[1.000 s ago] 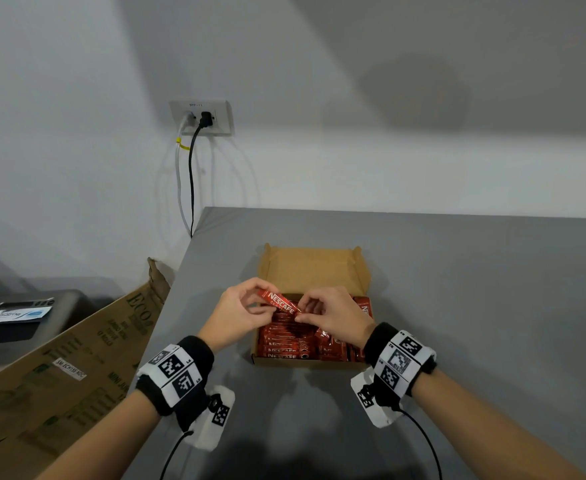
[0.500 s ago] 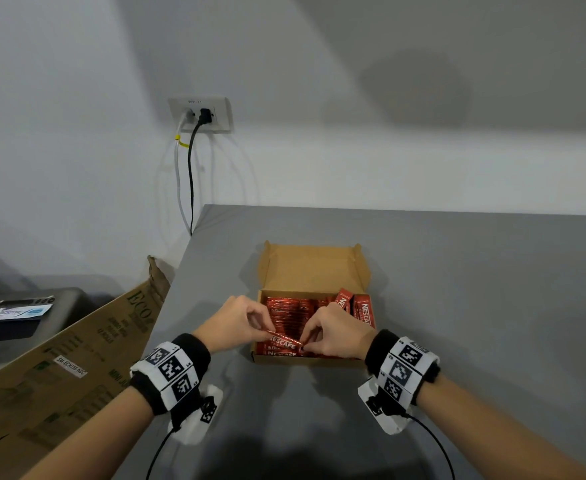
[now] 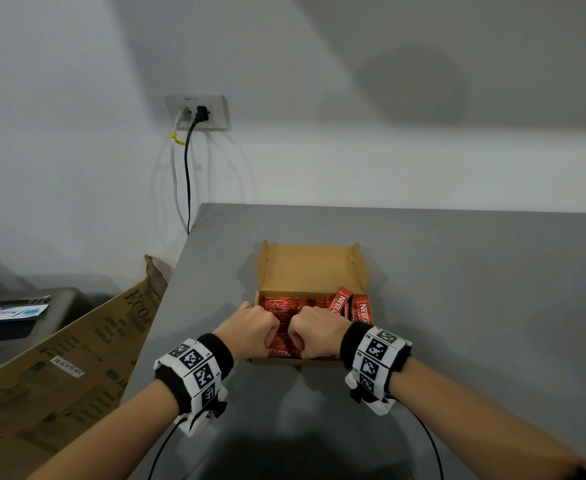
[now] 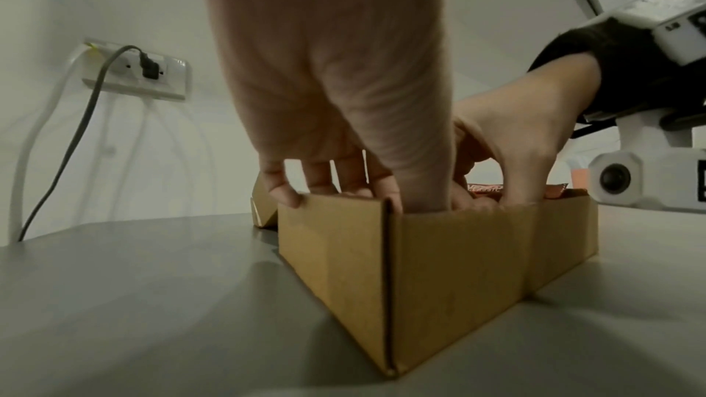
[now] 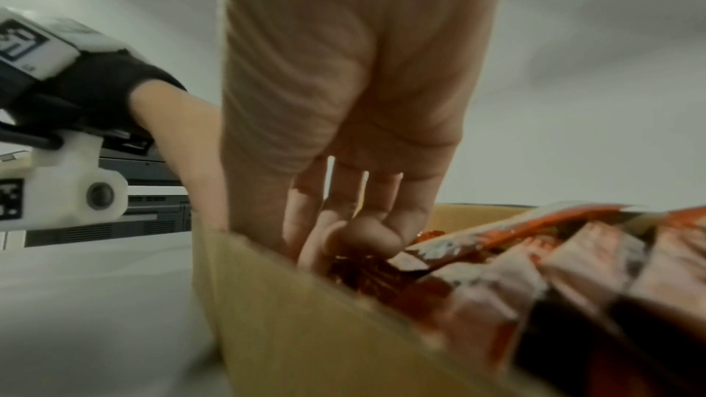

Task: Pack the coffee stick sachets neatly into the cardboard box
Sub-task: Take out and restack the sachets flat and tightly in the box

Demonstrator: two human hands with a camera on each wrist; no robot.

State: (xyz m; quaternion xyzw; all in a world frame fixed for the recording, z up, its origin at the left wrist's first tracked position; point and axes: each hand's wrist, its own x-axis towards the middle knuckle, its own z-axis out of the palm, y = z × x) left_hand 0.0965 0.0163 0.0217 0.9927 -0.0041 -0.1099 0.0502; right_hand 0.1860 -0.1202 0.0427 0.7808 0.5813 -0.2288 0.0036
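An open cardboard box [image 3: 310, 268] sits on the grey table [image 3: 475, 306], filled with red coffee sachets [image 3: 281, 304]; two sachets [image 3: 362, 311] stand tilted at its right end. My left hand [image 3: 250, 329] and right hand [image 3: 315, 332] are side by side over the box's near half, fingers curled down into it. Between them one sachet [image 3: 279, 354] lies along the front wall, and each hand pinches an end of it. In the left wrist view the left hand [image 4: 336, 101] reaches over the box [image 4: 458, 267] at its left corner. The right hand [image 5: 355, 101] dips among the sachets [image 5: 573, 267].
A large flattened carton [image 3: 59, 358] leans against the table's left edge. A wall socket [image 3: 198, 112] with two cables hangs behind the table's left corner. A dark device [image 3: 17, 317] stands at the far left.
Both hands have brought the sachet from above the box down to its front wall, and their fingers have curled further into the box.
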